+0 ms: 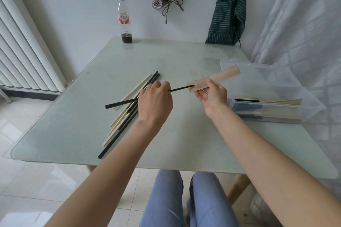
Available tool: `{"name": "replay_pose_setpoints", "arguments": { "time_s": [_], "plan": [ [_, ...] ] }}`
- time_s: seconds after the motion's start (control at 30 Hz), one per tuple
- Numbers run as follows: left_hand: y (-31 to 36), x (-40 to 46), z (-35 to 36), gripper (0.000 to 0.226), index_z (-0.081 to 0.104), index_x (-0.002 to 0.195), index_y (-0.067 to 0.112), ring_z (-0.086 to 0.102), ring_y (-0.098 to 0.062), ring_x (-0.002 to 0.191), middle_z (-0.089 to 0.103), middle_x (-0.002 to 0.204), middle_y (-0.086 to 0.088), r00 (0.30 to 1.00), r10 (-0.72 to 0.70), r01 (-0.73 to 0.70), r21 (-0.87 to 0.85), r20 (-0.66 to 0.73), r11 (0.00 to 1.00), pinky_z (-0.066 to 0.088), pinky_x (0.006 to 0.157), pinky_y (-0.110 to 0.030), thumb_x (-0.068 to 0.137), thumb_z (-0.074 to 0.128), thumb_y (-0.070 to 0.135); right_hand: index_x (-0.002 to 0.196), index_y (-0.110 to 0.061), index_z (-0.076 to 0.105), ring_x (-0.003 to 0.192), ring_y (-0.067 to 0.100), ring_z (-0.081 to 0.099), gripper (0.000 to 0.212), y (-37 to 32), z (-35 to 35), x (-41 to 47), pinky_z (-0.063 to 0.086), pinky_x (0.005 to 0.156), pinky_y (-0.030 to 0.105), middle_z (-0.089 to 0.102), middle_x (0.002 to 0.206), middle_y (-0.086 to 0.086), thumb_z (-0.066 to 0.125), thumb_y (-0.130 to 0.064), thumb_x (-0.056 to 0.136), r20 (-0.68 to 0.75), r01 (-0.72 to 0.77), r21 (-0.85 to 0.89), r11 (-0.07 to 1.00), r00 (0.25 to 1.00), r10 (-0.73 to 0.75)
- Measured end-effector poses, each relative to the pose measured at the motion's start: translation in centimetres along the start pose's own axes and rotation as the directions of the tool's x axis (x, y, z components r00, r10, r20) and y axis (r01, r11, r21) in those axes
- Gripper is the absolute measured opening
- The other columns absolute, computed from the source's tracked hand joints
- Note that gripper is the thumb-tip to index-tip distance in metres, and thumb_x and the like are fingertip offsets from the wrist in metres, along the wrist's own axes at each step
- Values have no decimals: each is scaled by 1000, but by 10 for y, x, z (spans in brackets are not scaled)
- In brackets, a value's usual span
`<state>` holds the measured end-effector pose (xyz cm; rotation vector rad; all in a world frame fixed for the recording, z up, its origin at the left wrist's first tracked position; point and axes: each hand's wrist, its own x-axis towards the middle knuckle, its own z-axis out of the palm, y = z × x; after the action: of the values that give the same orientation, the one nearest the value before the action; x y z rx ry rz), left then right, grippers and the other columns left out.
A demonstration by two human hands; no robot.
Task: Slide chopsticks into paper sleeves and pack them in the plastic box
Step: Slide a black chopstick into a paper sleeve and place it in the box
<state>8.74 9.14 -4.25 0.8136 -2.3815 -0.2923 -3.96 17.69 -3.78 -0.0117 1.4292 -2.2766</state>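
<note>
2 hands work: left hand (155,101) grips black chopstick (121,103), right hand (212,96) pinches paper sleeve (215,80)

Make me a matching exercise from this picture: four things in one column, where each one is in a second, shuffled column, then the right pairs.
Things
1. thin black chopstick
2. tan paper sleeve
3. clear plastic bottle with dark liquid
4. clear plastic box

Places
A. standing at the table's far edge
B. lying open at the table's right side
C. in the left hand's grip, tip at the sleeve's mouth
D. held by the right hand

Pairs: 1-C, 2-D, 3-A, 4-B
</note>
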Motion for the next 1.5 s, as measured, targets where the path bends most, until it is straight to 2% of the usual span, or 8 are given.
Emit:
{"name": "replay_pose_setpoints", "arguments": {
  "time_s": [0.13,0.33,0.63,0.83,0.97,1.1,1.3,1.5],
  "plan": [
    [2,1,2,19,61,98,15,54,-25,88,60,93,-2,999,-29,30,-37,17,999,34,75,-29,92,43,14,105,-11,51,76,17,64,12,3,-2,2,51,64,24,65,86,9,41,-16,99,30,-39,31,999,999,38],
    [2,5,-1,20,65,95,16,58,-25,83,64,95,-2,989,-109,122,-133,103,984,44,63,-33,90,46,12,89,-12,56,78,15,64,8,2,-6,3,51,65,22,66,87,7,51,-10,95,77,-44,0,999,996,44],
    [7,6,-5,24,68,91,16,58,-24,81,67,90,-1,975,-158,187,-191,155,964,51,64,-35,86,46,10,87,-12,59,80,15,65,6,1,-8,-1,53,69,22,67,85,5,58,-7,91,44,-60,91,994,997,56],
    [10,5,-8,27,70,91,16,59,-26,80,68,89,0,971,-164,194,-174,172,966,47,63,-32,84,45,9,85,-12,61,78,13,66,6,1,-9,-3,54,70,22,72,66,-2,59,-10,91,49,-54,105,993,998,49],
    [11,5,-7,25,69,90,17,58,-25,81,68,88,0,974,-154,183,-173,167,968,47,63,-32,85,46,10,86,-12,61,79,13,66,6,0,-11,-4,55,71,23,72,70,-1,59,-10,91,57,-58,93,994,997,53],
    [12,5,-7,25,69,89,18,58,-25,82,68,87,0,973,-155,186,-184,168,965,47,64,-33,84,47,9,87,-12,60,81,14,66,5,0,-13,-3,55,69,23,68,86,4,59,-9,91,67,-60,76,995,996,55],
    [9,5,-6,23,69,89,20,59,-24,85,68,87,1,971,-158,198,-232,178,953,49,66,-34,85,48,11,84,-11,60,78,16,64,7,2,-12,-1,56,66,22,65,87,5,60,-6,89,78,-52,40,998,996,48],
    [4,8,-6,24,70,88,18,60,-23,77,69,84,0,966,-137,196,-277,220,941,50,63,-34,85,48,9,85,-11,61,76,15,63,7,0,-15,-2,55,63,18,65,85,4,65,-5,85,121,29,-95,995,993,-18]
  ]
}}
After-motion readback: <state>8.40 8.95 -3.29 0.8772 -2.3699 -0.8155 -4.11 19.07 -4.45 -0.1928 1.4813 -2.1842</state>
